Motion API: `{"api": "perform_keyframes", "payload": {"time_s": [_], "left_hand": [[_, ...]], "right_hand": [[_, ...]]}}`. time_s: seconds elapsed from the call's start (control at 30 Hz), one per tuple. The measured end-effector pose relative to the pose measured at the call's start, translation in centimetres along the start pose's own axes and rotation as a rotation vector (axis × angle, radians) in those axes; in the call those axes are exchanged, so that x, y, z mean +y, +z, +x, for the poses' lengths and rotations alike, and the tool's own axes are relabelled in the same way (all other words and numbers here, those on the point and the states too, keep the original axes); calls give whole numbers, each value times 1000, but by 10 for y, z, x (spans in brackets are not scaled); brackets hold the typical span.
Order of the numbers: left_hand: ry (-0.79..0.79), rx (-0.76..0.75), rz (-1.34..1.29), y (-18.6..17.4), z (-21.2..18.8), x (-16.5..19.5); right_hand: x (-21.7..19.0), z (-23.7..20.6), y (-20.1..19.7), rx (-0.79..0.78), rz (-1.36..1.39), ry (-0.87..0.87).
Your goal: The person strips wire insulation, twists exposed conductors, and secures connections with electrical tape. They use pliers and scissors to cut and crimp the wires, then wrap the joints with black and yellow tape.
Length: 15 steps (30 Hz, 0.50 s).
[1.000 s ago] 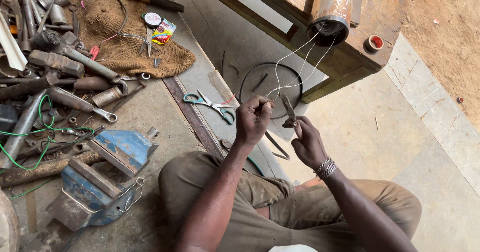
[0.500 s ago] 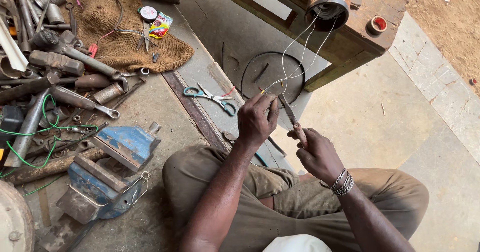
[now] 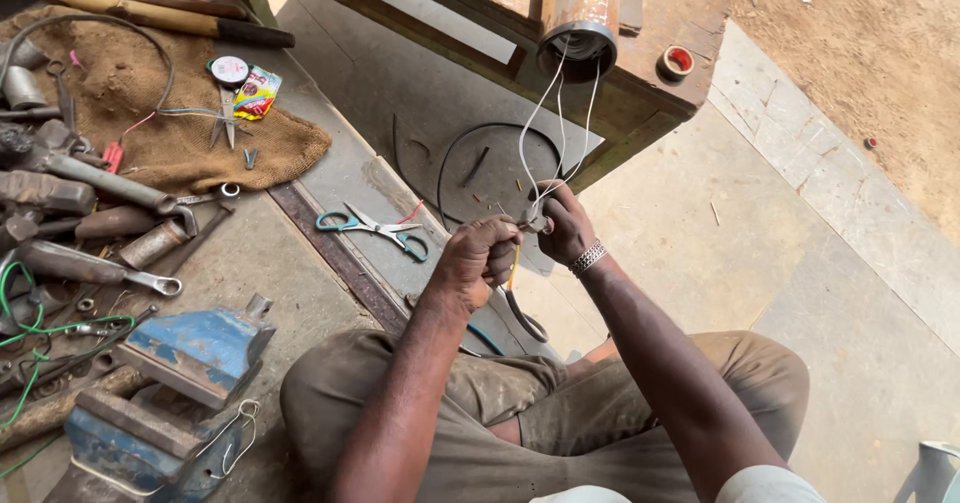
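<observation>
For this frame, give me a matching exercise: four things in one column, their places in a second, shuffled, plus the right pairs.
Things:
1. scissors
2. blue vise
3. tape roll
4. white wires

Places:
A. on the wooden bench
B. hanging from the metal tube to the hands
C. low at the left, beside the person's knee
D. on the floor, left of the left hand

Pairs: 1-D, 2-C, 3-A, 4-B

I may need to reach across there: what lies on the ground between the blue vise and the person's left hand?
In the head view, mostly bare concrete separates the blue vise from the left hand, crossed by a rusty metal strip; teal-handled scissors lie just beyond.
</observation>
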<state>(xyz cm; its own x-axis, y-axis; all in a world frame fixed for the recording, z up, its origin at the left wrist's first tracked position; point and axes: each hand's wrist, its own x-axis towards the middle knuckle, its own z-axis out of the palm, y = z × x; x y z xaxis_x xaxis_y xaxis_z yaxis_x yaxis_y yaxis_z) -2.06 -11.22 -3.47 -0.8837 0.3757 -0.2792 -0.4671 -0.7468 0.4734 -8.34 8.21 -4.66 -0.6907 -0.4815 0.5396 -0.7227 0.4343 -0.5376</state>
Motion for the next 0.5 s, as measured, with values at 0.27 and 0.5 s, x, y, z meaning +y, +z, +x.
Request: {"api": "perform_keyframes", "payload": {"time_s": [0.27,0.5], "left_hand": [[1163,421,1223,22,15,22],[1283,355,1518,38,11,16]], "right_hand": [[-87,-37,-51,-257,267,606],[-126,-26,-66,-320,299,834]]}}
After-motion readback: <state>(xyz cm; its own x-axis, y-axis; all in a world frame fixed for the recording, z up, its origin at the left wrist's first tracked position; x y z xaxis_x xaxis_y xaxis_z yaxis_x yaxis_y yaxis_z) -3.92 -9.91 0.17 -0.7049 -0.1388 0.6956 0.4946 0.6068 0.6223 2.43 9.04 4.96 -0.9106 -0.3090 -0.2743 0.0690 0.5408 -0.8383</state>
